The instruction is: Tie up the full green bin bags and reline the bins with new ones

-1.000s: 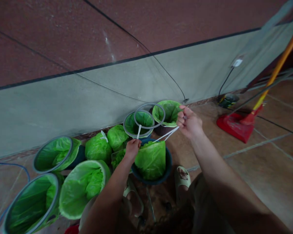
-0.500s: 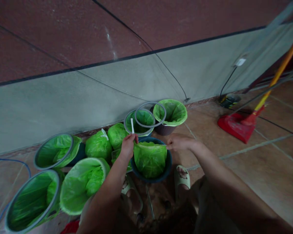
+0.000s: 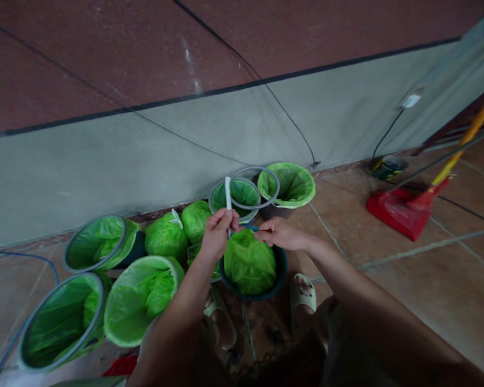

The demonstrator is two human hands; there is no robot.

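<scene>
Green drawstring bag bunched between two bare hands above a blue bin

The green drawstring bag (image 3: 250, 263) sits in a dark blue bin (image 3: 283, 274), just below the centre of the frame, its top narrowed and rising toward the hands. The left hand (image 3: 221, 232), near the centre, is clamped on the bag's white drawstring (image 3: 228, 192), one end of which sticks straight up above the fist. The right hand (image 3: 280, 235), just beside it, has its fingers bent, with the tips at the bag's top; whether they grip it I cannot tell. The two hands are near each other but apart.

Around the lower left stand three tilted bins lined in green: one farther back (image 3: 94, 244), one nearest the left edge (image 3: 60, 322) and one beside the left forearm (image 3: 141, 301). Between these and the hands sit a full green bag knotted with white string (image 3: 166, 239) and a second rounded green bag (image 3: 196, 221). Behind the hands, a gray ring (image 3: 278, 185) overlaps a gray-rimmed bin (image 3: 246, 194), next to a brown bin with a green liner (image 3: 290, 185). At right, a red dustpan (image 3: 397, 212) lies on brown floor tiles (image 3: 419, 285). Pale sandals (image 3: 302, 287) show at lower centre.
</scene>
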